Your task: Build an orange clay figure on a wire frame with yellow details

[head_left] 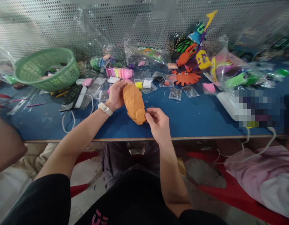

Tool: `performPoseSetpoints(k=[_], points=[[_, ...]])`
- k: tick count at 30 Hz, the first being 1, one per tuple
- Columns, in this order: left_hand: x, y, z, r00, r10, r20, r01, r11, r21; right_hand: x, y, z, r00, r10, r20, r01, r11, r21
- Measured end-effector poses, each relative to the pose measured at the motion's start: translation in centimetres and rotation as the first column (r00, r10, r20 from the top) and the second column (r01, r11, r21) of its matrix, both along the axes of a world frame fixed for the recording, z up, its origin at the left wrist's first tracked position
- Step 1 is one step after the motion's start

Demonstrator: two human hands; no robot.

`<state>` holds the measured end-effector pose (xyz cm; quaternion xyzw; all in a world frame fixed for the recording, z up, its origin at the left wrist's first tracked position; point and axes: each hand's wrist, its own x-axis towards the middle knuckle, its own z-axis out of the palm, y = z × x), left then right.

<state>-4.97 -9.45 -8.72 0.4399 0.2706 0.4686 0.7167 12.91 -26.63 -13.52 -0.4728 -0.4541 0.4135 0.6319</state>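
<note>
Left hand (116, 94) is holding the orange lump (134, 101) by its upper left side, fingers partly curled and going behind it; can't tell how far they're wrapping. Right hand (159, 123) is pinching at the edge of the orange disc (141, 115), thumb and index nearly together, other fingers curling in toward the palm. Disc is sitting flat against the lump's lower right end. Lump is tilting, top leaning left, in front of the torso over the blue table (188, 122), near its front edge; can't tell whether it's touching the tabletop. Left wrist is wearing a pale band (105, 108). Just beyond the lump, a yellow packet (138, 85) and a white packet (147, 83) are lying side by side. Farther right, an orange crab (186, 77) is lying flat, with a yellow figure (202, 60) standing out behind it. Green basket (66, 75) is sitting at left, holding small pieces. Perforated panel (99, 28) is running along the back. Other people are sitting close: a bare arm (6, 143) is showing at left, a pink garment (249, 178) at right.
</note>
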Motion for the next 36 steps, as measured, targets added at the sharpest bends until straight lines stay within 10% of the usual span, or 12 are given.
performPoseSetpoints(k=[18, 36], points=[[-1.1, 1.0, -0.9, 0.994, -0.023, -0.102, 0.046, 0.972, 0.229, -0.5, -0.8, 0.7, 0.995, 0.078, 0.061, -0.074, 0.996, -0.056], [-0.9, -0.3, 0.3, 0.998, -0.007, -0.056, 0.017, 0.986, 0.165, 2.1, -0.1, 1.6, 0.923, 0.082, -0.377, -0.145, 0.98, -0.14]])
